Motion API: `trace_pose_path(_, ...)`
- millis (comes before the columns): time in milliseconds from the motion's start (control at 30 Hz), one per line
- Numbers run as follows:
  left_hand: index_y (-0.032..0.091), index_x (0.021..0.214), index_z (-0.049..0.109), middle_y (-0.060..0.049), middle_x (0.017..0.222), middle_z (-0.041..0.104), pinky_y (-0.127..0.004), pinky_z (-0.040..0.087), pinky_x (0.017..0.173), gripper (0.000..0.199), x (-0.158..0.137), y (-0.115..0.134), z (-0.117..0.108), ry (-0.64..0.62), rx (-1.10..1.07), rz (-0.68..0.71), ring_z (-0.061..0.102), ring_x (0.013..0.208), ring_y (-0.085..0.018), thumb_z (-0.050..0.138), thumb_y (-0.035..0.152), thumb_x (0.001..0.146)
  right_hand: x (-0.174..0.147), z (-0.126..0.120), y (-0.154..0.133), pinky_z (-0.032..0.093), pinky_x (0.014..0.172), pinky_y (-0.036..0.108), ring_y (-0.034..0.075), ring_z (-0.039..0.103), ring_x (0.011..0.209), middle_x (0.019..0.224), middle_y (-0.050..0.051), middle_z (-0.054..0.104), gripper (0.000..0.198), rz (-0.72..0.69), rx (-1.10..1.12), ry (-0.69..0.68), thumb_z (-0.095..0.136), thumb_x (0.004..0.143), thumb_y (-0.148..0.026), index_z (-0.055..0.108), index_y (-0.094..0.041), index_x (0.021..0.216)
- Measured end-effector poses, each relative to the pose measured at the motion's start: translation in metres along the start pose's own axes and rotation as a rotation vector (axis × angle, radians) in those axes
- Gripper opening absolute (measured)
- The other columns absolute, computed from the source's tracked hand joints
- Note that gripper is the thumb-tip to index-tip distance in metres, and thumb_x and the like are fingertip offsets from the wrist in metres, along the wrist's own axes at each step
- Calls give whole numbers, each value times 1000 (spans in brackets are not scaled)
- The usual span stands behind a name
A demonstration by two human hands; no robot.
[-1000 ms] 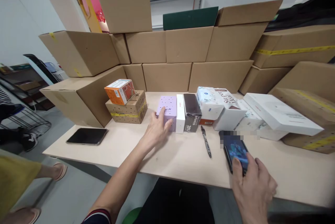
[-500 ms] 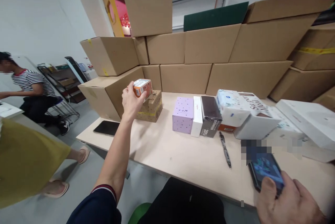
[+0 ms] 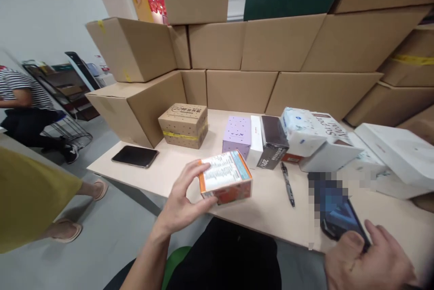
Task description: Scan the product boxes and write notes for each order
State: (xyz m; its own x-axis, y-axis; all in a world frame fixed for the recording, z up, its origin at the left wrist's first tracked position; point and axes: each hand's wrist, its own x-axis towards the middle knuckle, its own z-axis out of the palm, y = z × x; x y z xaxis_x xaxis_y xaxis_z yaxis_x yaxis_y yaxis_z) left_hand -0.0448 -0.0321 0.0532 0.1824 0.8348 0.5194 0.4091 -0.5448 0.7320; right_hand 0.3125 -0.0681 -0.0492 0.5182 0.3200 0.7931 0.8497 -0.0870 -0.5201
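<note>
My left hand [image 3: 186, 195] grips a small orange and white carton [image 3: 225, 172] by its left end, thumb below and fingers on top. The carton is tilted, with its printed white face up, above the front part of the table [image 3: 183, 168]. At the lower right my right hand [image 3: 369, 254] holds a dark smartphone [image 3: 346, 217], thumb near its lower end; part of the phone is blurred out. A black pen [image 3: 288, 184] lies between the carton and the phone. Behind the carton stand a purple box [image 3: 236, 132], a slim white box [image 3: 257, 141] and a dark box [image 3: 274, 138].
At the left lie another smartphone [image 3: 134, 156] and a brown box with yellow tape [image 3: 185, 126]. White tissue packs [image 3: 301, 132] and a white box [image 3: 400, 150] fill the right side. Large cardboard boxes [image 3: 240, 89] wall the back. A seated person [image 3: 30, 100] is far left.
My left hand has lifted the carton off the brown taped box and brought it right and nearer to me. The right hand still holds the phone. The view has tipped down slightly.
</note>
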Motion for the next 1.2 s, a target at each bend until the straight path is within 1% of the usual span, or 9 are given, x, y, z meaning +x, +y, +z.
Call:
trace_pose_path(100, 34, 141, 50, -8, 148, 46, -49, 38, 117, 67, 0, -10, 28, -220, -59, -71, 39, 143, -32, 77, 30, 80, -5, -11, -27, 47, 96, 59, 39, 63, 113, 113, 25, 68, 57, -61, 77, 19, 37, 98, -51, 68, -9, 121)
trace_pose_path(233, 33, 148, 40, -9, 152, 43, -49, 38, 118, 76, 10, -21, 56, -358, -254, -146, 45, 140, -31, 76, 28, 81, -17, -15, -58, 53, 84, 46, 27, 66, 95, 110, 17, 68, 45, 145, 380, -285, 40, 100, -46, 66, -13, 116)
trace_pose_path(367, 31, 151, 31, -10, 155, 41, -48, 38, 118, 83, 7, -29, 68, -296, -356, -271, 43, 141, -29, 76, 30, 82, -26, -6, -77, 53, 79, 37, 20, 64, 89, 110, 11, 67, 37, 194, 534, -522, 43, 99, -41, 62, -18, 121)
trace_pose_path(500, 23, 129, 54, -10, 135, 59, -46, 46, 111, 48, 0, -36, 70, -136, -310, -337, 58, 126, -27, 71, 36, 86, -28, 1, -88, 55, 79, 35, 20, 65, 91, 111, 9, 66, 33, 82, 584, -655, 46, 99, -37, 58, -22, 125)
trace_pose_path(633, 24, 127, 58, -9, 131, 64, -43, 47, 109, 37, 1, -37, 71, -197, -306, -302, 60, 123, -25, 64, 34, 92, -27, 1, -89, 56, 86, 38, 22, 64, 102, 121, 9, 64, 37, 24, 622, -723, 49, 98, -38, 53, -26, 133)
trace_pose_path(800, 28, 133, 56, -7, 137, 61, -44, 44, 112, 41, 6, -32, 72, -231, -281, -287, 57, 128, -25, 62, 34, 93, -25, 3, -90, 57, 91, 47, 28, 61, 114, 148, 15, 43, 81, -10, 580, -779, 65, 87, -50, 26, -28, 155)
trace_pose_path(900, 29, 138, 53, -7, 144, 56, -46, 41, 115, 46, 7, -31, 74, -232, -299, -288, 53, 133, -26, 61, 36, 94, -25, 8, -98, 50, 104, 52, 31, 48, 134, 146, 11, 46, 73, -41, 541, -796, 68, 86, -39, 34, -33, 150)
trace_pose_path(1067, 25, 142, 47, -10, 144, 55, -45, 43, 114, 59, 5, -32, 80, -59, -495, -362, 51, 135, -28, 68, 41, 89, -26, 9, -116, 59, 91, 42, 25, 64, 116, 137, 12, 57, 61, 381, 804, -823, 67, 88, -39, 42, -28, 143)
trace_pose_path(1200, 25, 143, 44, -9, 151, 48, -44, 37, 118, 60, 6, -30, 82, -143, -577, -324, 45, 141, -28, 68, 39, 89, -24, 6, -122, 61, 78, 39, 24, 70, 99, 123, 11, 66, 58, 607, 917, -855, 63, 89, -46, 43, -24, 139)
